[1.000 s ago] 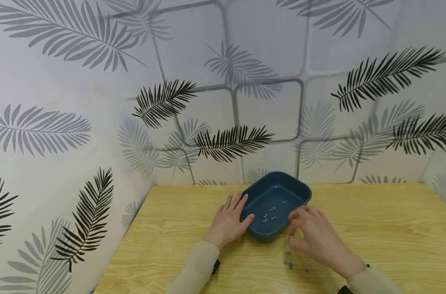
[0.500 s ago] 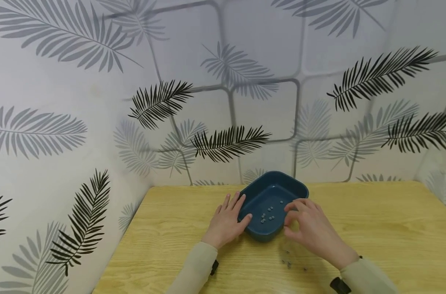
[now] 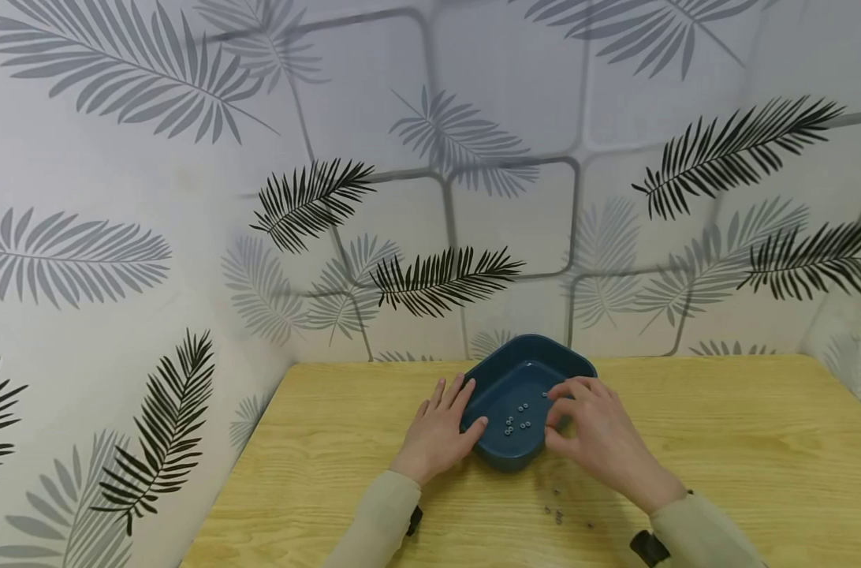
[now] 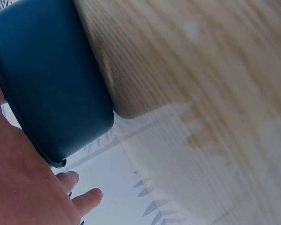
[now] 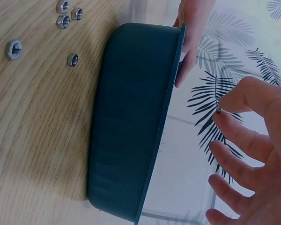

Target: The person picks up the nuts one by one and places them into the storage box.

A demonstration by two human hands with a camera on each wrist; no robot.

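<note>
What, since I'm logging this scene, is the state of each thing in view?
Blue bin: upright on the table
Nuts in the bin: loose, scattered on its floor
Five table nuts: loose, beside the bin
Held nut: pinched, off the table
Left hand: fingers spread, touching the bin's rim
Right hand: pinching the held nut

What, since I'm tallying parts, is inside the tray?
Inside the tray, about nine small nuts lie scattered on its bottom. The right hand blocks part of the right side in the head view; anything behind it is hidden.
</note>
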